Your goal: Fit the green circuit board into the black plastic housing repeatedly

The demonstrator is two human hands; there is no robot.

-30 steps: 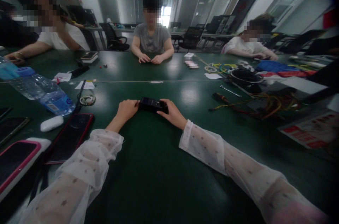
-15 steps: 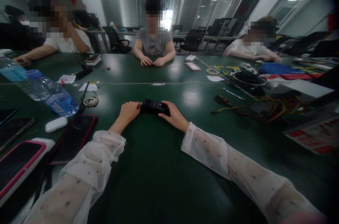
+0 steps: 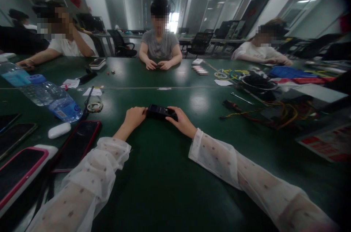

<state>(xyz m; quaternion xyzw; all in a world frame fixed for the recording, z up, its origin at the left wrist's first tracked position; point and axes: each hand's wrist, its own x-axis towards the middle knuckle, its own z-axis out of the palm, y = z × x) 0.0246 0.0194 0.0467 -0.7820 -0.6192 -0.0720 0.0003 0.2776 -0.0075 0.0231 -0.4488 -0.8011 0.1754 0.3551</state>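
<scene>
A black handheld device (image 3: 158,111) with a small screen and buttons lies across the middle of the green table, its screen facing up. At its left end, my left hand (image 3: 135,118) is closed, with thumb and forefinger against the end and the other fingers curled. My right hand (image 3: 179,118) grips the right end, thumb on the near side and fingers over the top and far side. The underside of the device is hidden. Sheer white dotted sleeves cover both my forearms.
Left of me are a red-edged phone (image 3: 78,146), a pink-edged phone (image 3: 22,169), a white earbud case (image 3: 59,130) and water bottles (image 3: 61,102). A wrench (image 3: 242,98), cable bundles (image 3: 279,113) and a box (image 3: 326,142) lie right. Several people sit around the table.
The scene sits slightly lower in view. Both hands stay on the black device, which keeps its place on the table.
</scene>
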